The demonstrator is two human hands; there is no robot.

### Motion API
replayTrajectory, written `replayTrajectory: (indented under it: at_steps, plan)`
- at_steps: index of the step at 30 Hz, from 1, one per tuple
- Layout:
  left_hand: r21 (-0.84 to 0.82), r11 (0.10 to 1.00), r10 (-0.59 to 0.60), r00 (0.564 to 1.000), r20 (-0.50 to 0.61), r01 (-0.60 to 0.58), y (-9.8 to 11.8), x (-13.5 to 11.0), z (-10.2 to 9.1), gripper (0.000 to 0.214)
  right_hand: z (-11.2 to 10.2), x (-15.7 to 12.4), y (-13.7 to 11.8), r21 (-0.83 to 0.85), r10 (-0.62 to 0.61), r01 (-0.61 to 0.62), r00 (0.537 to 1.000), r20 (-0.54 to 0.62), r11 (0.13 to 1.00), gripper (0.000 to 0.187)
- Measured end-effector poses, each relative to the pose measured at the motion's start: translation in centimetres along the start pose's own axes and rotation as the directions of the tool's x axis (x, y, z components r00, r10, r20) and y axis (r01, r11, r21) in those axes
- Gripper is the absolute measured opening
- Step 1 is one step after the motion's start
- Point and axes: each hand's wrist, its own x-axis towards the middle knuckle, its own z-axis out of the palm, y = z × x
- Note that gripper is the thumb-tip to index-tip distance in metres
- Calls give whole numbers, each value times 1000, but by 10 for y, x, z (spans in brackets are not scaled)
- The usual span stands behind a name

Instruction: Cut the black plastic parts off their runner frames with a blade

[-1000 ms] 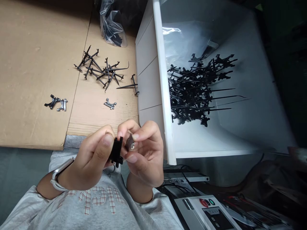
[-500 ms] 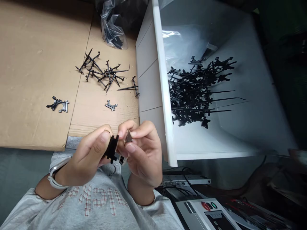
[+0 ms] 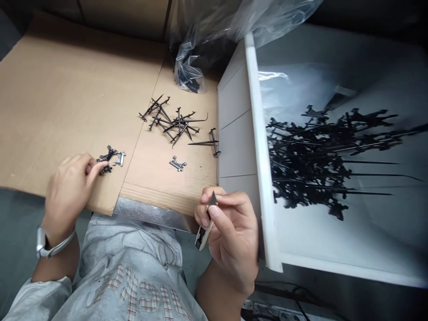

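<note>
My right hand [image 3: 234, 227] is closed round a small utility knife [image 3: 202, 238], its pointed blade sticking up past the thumb and fingertips. Over on the left, my left hand [image 3: 72, 187] reaches down to the cardboard, thumb and fingers pinched on a small black plastic part [image 3: 106, 169]. Touching or close beside that part are another black bracket-shaped part [image 3: 107, 154] and a greyish, shinier one [image 3: 119, 158]. A single bracket-shaped part [image 3: 178, 163] lies apart, between my two hands and farther back.
A pile of thin black spiked pieces [image 3: 180, 122] lies on the cardboard sheet [image 3: 73, 98]. To the right stands a high-walled white bin [image 3: 264, 178] holding many tangled black parts [image 3: 307, 160]. A clear plastic bag [image 3: 189, 67] sits at the back.
My left hand has moved away from the right hand, left to the small parts, and put down a black part there. The knife stays in my right hand. The view has shifted.
</note>
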Motion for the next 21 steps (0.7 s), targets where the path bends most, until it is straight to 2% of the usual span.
replayTrajectory:
  at_steps: [2,3,4,5,6,7,8,10,12,14,17,19,21]
  plan:
    - [79,996,-20,984,-175,34,12,-3,-5,30,0,-2,-1,11,21,-21,1000,-20,1000,8]
    - [88,996,22,971,-239,-1,22,-3,-6,29,1,-2,0,21,32,-32,999,-23,999,8]
    - [73,992,119,962,-244,-104,33,-2,-5,28,1,-3,1,32,38,-38,999,-20,999,8]
    - [28,969,246,948,-202,-246,46,0,-1,26,1,-4,2,42,39,-38,999,-16,998,9]
    - [-37,901,426,898,-113,-432,60,3,5,25,2,-5,3,49,37,-36,999,-12,998,9]
    - [-63,834,545,837,-51,-547,74,8,12,27,2,-5,4,53,34,-33,999,-10,998,9]
    - [-70,794,606,795,17,-604,87,13,21,31,2,-6,4,54,29,-29,1000,-5,998,9]
    - [-50,767,641,759,111,-640,106,25,38,37,2,-7,6,55,21,-21,1000,7,998,8]
    - [-24,769,633,756,170,-639,114,34,49,31,1,-7,7,63,15,-15,1000,14,998,7]
    - [-59,783,618,763,188,-620,111,37,52,22,0,-7,9,67,13,-15,1000,26,998,7]
    - [-280,794,594,787,165,-540,98,32,45,16,1,-6,13,5,-51,51,999,17,999,8]
    - [-492,784,526,826,201,-379,90,26,37,17,3,-6,14,-98,-152,150,988,-16,984,13]
    - [-697,708,435,846,310,-108,84,18,30,22,5,-8,14,-235,-265,253,964,-19,938,20]
